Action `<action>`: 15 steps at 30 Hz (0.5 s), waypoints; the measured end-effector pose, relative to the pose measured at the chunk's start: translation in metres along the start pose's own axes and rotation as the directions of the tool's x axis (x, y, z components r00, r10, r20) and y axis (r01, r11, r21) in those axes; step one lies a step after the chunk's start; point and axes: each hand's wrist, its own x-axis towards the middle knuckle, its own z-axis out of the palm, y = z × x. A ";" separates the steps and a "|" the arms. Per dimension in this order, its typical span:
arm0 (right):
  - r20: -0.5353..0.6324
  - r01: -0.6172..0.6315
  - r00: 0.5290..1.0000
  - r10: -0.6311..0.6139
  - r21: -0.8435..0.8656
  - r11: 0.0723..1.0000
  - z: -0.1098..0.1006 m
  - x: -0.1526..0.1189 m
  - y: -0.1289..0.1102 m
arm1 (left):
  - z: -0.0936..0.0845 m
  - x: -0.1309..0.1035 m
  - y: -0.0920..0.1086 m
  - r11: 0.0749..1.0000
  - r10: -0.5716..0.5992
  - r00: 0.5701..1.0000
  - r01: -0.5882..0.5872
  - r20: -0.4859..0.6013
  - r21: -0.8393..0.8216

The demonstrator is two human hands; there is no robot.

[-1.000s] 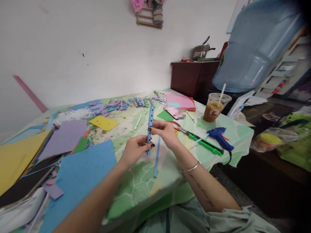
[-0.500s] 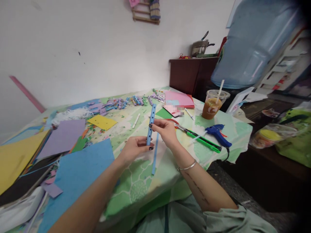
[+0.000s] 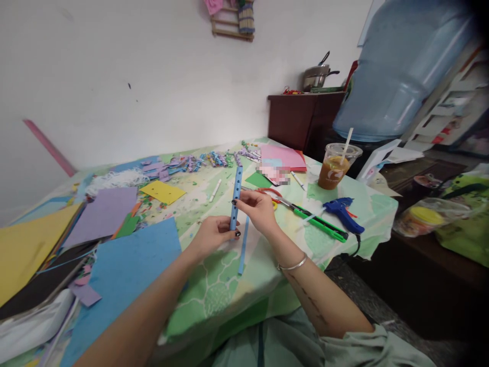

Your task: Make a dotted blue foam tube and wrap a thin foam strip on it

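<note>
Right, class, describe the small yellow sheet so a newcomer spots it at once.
On the table, find the big blue sheet, then the purple sheet beyond it. Right of the purple one lies the small yellow sheet, dark-spotted, unlike the larger yellow sheet.

Plain whitish wall (image 3: 153, 61) behind a dark reddish-brown cabinet (image 3: 290, 122).

At the upper centre, we see the wooden rack (image 3: 234, 35) cut off by the top edge. At the upper right, the water jug (image 3: 401, 71) runs out of frame. Pixelation hides the phone's (image 3: 280, 182) surface from us.
</note>
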 end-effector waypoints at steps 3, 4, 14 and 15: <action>0.066 -0.014 0.998 0.016 -0.020 1.000 0.001 -0.001 0.002 | -0.002 0.002 -0.003 0.999 0.035 0.999 -0.035 -0.018 0.004; 0.089 -0.023 0.996 0.025 -0.025 0.999 0.001 -0.001 0.003 | -0.003 0.002 -0.004 0.999 0.048 0.999 -0.047 -0.021 0.004; 0.141 -0.037 0.989 0.045 -0.054 0.998 0.001 -0.004 0.004 | -0.003 0.003 -0.003 0.993 0.118 0.992 -0.117 -0.054 0.025; 0.140 -0.033 0.989 0.042 -0.062 0.998 0.002 -0.004 0.004 | -0.003 0.003 -0.003 0.993 0.115 0.992 -0.114 -0.056 0.025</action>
